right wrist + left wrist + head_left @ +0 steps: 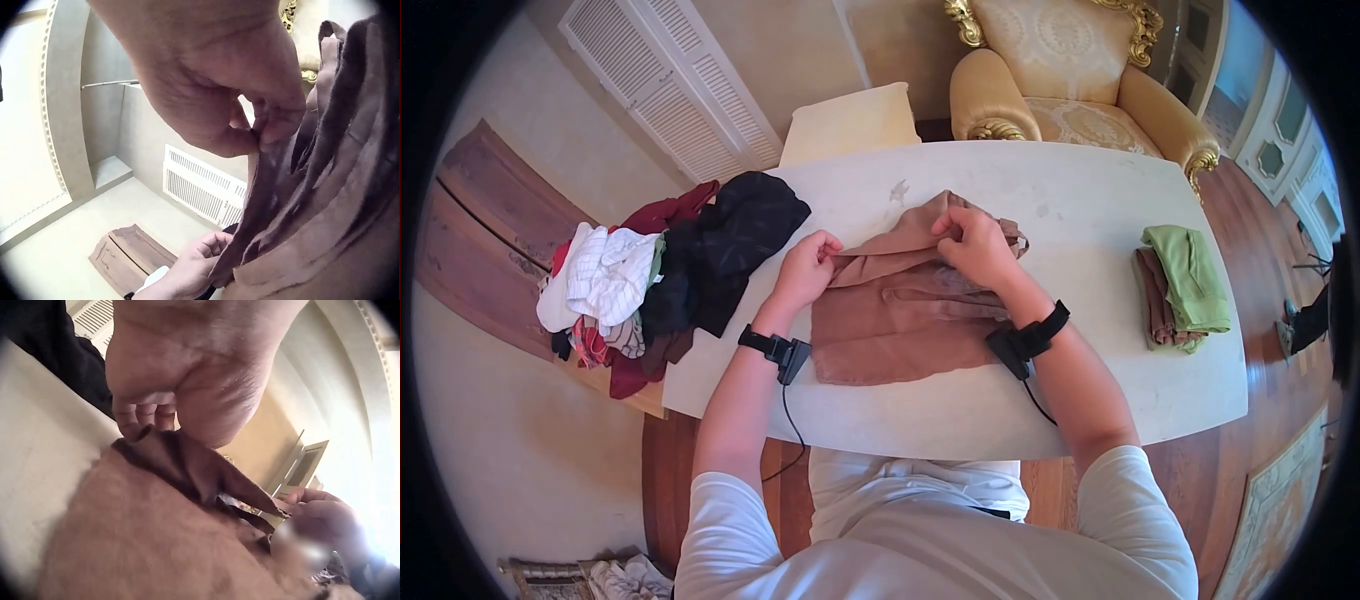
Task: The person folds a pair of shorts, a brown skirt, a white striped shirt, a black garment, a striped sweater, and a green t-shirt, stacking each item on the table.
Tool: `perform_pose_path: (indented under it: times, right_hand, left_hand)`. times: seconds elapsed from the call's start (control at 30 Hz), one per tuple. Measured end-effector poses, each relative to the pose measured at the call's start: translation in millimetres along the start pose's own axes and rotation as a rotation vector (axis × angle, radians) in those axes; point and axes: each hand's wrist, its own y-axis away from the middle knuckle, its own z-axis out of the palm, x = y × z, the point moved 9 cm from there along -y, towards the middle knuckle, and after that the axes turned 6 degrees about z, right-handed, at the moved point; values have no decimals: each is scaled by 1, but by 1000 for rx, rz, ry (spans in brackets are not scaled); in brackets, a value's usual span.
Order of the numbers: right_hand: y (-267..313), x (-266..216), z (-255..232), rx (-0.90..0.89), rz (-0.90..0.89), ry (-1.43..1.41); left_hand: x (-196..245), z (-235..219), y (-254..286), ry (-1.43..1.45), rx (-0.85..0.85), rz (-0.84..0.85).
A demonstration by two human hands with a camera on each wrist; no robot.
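A brown garment lies partly spread on the white table, its far part bunched and creased. My left hand pinches the edge at its left side, fingers curled over the cloth. Further right, my right hand pinches a raised stretch of the same edge between thumb and fingertips. In the right wrist view the cloth hangs in several layered folds below that pinch. The left wrist view shows the edge drawn up between both hands.
A heap of mixed clothes, with a white striped piece and a black one, sits at the table's left end. Folded green clothing lies over brown cloth at the right. Behind the table stand a cream stool and a gold armchair.
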Motion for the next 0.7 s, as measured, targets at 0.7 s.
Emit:
perform_pose_path:
  times: [0.7]
  right_hand:
    - [-8, 10, 18, -40, 128, -623]
  left_hand:
    - [3, 5, 5, 318, -245, -305]
